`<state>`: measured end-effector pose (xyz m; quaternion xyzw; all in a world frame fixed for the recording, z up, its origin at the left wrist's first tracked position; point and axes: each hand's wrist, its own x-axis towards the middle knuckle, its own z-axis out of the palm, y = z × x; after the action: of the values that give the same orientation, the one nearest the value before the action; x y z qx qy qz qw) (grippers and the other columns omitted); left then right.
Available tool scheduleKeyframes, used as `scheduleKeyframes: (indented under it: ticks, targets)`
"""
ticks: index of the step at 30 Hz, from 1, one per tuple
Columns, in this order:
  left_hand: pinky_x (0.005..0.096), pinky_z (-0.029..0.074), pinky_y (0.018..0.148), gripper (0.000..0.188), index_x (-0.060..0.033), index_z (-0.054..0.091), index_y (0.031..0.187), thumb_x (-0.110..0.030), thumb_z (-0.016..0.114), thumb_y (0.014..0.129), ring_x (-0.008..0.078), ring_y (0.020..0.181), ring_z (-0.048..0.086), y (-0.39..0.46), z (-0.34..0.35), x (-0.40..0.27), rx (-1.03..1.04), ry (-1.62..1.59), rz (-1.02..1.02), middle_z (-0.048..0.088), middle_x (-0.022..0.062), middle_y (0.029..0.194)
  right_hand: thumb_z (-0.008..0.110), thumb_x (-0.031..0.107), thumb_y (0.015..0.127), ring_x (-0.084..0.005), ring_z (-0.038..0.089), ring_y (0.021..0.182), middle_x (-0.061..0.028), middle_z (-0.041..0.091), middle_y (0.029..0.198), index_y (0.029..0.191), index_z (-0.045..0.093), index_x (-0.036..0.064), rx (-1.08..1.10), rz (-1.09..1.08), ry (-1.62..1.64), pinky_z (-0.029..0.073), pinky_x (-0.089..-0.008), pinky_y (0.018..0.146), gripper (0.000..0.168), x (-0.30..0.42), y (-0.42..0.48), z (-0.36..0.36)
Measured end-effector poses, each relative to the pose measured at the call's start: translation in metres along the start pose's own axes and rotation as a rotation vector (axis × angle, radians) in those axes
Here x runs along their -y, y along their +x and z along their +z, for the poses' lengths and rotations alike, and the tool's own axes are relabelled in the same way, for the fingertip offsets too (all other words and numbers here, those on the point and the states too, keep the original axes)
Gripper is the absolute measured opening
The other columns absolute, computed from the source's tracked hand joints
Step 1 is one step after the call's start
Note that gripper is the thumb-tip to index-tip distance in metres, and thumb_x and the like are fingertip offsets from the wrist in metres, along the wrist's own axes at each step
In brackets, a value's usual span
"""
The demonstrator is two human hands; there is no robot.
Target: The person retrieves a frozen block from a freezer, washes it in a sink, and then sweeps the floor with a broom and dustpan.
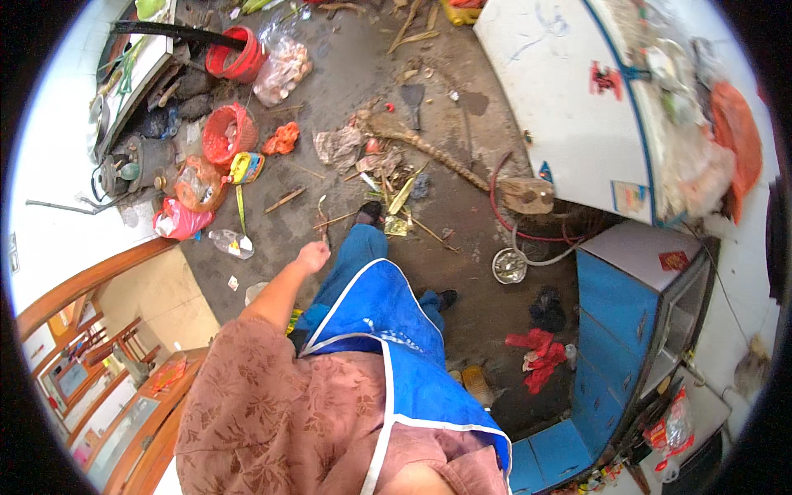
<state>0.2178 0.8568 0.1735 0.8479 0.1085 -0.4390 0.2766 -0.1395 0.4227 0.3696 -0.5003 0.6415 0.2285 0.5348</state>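
My left hand (314, 256) is low in front of me with its fingers curled. A thin brown stalk (323, 223) meets the fingertips; whether they pinch it or it lies on the floor behind them is unclear. Beyond the hand, near my dark shoe (369, 212), a heap of litter (385, 167) covers the floor with crumpled wrapping, dry leaves and thin sticks. A loose stick (284, 200) lies to the left of the heap. My right hand is out of view. A blue apron (396, 322) with white edging hangs over my front.
Red baskets (230, 133), plastic bags (199, 182) and a yellow jug (246, 167) stand at left. A clear bottle (231, 244) lies nearer. To the right are a white-sided counter (575, 105), a metal bowl (509, 266), a hose (495, 185) and a blue cabinet (615, 303).
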Motion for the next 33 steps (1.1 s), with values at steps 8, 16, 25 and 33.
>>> scheduleKeyframes:
  ticks: [8,16,25,33]
  targets:
    - [0.0465,0.047,0.080,0.024,-0.0074,0.059,0.096,-0.027,0.054,0.083,0.0387,0.093,0.058,0.224,-0.061,0.008,-0.143,0.251,0.112,0.063,0.0196,0.093,0.053,0.034,0.088,-0.0136,0.052,0.057,0.0009,0.055,0.068,0.078,0.060,0.011,0.049,0.315,-0.025,0.041,-0.0302,0.046,0.027,-0.005,0.044,0.120]
    - [0.0441,0.044,0.090,0.046,-0.0048,0.054,0.111,-0.035,0.064,0.079,0.0375,0.109,0.052,0.499,-0.018,0.011,-0.449,0.418,0.002,0.054,0.0219,0.115,0.053,0.035,0.088,-0.0131,0.052,0.056,0.0014,0.055,0.067,0.078,0.061,0.011,-0.043,0.632,0.031,0.041,-0.0299,0.046,0.027,-0.065,0.108,0.176]
    - [0.0328,0.045,0.074,0.020,-0.0097,0.063,0.091,-0.026,0.055,0.082,0.0214,0.091,0.059,0.510,-0.049,0.047,-0.365,0.268,-0.168,0.061,0.0117,0.089,0.053,0.035,0.088,-0.0125,0.051,0.055,0.0020,0.055,0.067,0.078,0.061,0.011,-0.062,0.730,0.092,0.040,-0.0294,0.045,0.028,-0.083,0.095,0.158]
    - [0.0277,0.043,0.087,0.031,-0.0002,0.056,0.117,-0.012,0.055,0.088,0.0139,0.098,0.057,0.228,-0.225,-0.076,-0.286,-0.918,0.197,0.061,0.0055,0.111,0.053,0.036,0.088,-0.0120,0.051,0.054,0.0025,0.054,0.066,0.079,0.061,0.011,0.096,0.597,0.304,0.040,-0.0290,0.044,0.028,-0.111,0.048,0.123]
